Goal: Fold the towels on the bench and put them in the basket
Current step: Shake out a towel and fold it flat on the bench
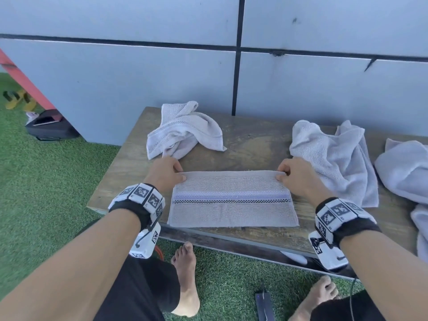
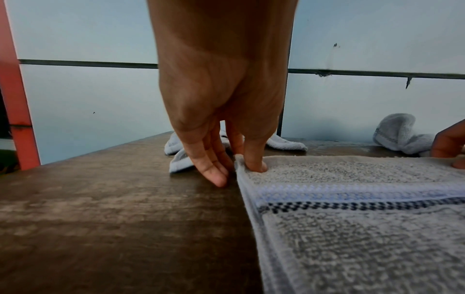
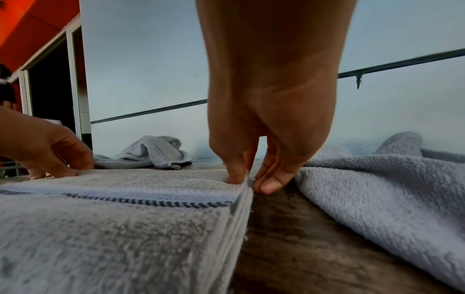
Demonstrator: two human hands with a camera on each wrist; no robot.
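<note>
A pale grey towel [image 1: 232,206] with a blue band and a dark checked stripe lies folded flat at the front of the wooden bench [image 1: 254,144]. My left hand [image 1: 179,173] pinches its far left corner, thumb on top and fingers beneath [image 2: 239,167]. My right hand [image 1: 281,174] pinches the far right corner [image 3: 245,179] the same way. A crumpled towel [image 1: 183,129] lies behind the left hand. Another crumpled towel [image 1: 335,158] lies just right of the right hand [image 3: 377,189]. No basket is in view.
A third loose towel [image 1: 407,172] hangs over the bench's right end. A grey panelled wall [image 1: 162,77] backs the bench. Bare feet [image 1: 186,274] and a dark flat device [image 1: 264,305] are on the green turf below. A black bag [image 1: 49,128] sits at the left.
</note>
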